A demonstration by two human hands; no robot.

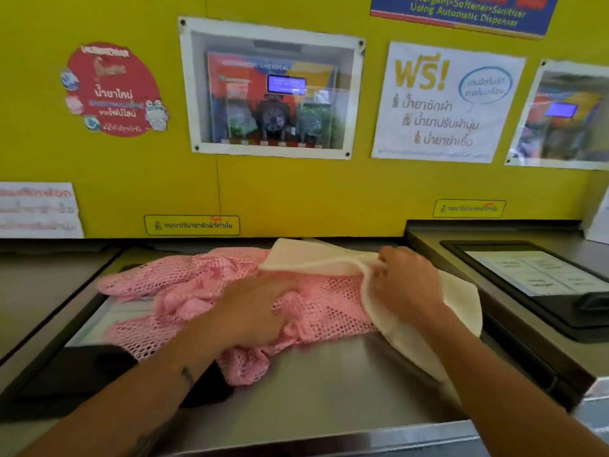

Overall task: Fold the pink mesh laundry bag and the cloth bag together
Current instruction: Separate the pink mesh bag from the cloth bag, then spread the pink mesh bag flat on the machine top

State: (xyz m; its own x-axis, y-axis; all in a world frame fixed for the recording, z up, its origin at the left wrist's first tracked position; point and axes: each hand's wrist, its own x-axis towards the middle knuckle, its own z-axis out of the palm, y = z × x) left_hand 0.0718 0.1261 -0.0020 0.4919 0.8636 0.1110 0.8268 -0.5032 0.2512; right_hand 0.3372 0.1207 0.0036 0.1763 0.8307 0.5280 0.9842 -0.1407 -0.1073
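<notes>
Lying across the steel surface (346,374) below a yellow wall (296,192), the pink mesh laundry bag (329,308) is crumpled, spread from far left to centre. The left hand (253,311) presses flat on its middle, fingers spread, grip open. The cream cloth bag (461,308) lies at the right, overlapping the mesh; the right hand (407,278) pinches its folded edge, grip closed on the cloth. A black control panel (534,275) sits far right.

Bare forearms, small tattoo (188,374) on left.
</notes>
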